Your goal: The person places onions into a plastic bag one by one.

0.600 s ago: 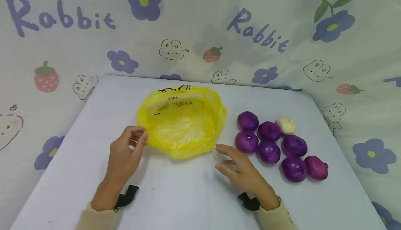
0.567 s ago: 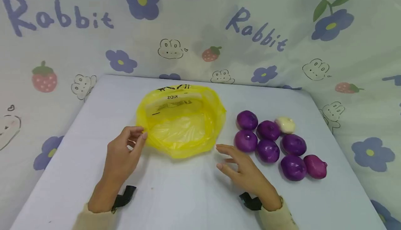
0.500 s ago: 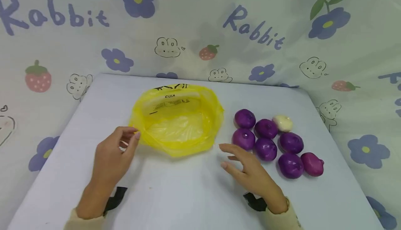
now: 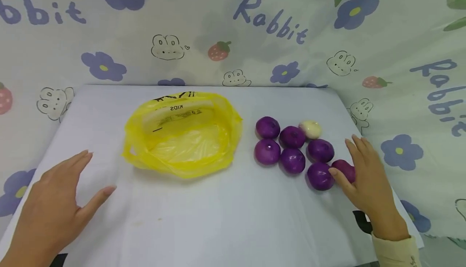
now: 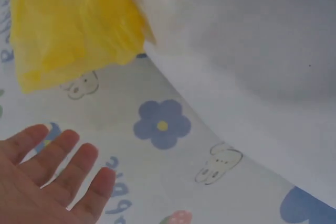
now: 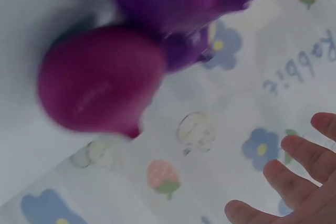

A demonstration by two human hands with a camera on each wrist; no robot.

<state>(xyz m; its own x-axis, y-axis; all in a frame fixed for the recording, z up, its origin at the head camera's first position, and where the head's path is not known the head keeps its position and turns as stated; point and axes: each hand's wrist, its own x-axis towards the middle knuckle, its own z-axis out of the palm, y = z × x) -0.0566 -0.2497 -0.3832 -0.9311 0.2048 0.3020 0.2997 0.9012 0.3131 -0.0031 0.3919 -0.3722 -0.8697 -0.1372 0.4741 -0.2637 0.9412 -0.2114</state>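
A yellow plastic bag [image 4: 185, 168] stands on the white table with its mouth spread wide, dark print on its inner wall. My left hand [image 4: 54, 202] is off to the left of the bag, fingers apart and holding nothing. At the right, my right hand [image 4: 371, 178] hovers by the pinkish-purple onion [image 4: 343, 170], covering part of it in the head view. In the right wrist view that onion [image 6: 100, 80] appears close up, with the right fingers apart from it. A purple onion [image 4: 320, 176] lies just left of the thumb.
Several more purple onions [image 4: 267, 152] cluster right of the bag, with one pale, whitish onion [image 4: 310, 130] behind them. The white table [image 4: 204, 222] ends at a patterned curtain [image 4: 262, 48] at the back and right.
My left hand has let go of the bag's rim and moved left. The right hand has swung right, from beside the bag to the pinkish-purple onion. The head view has turned rightward.
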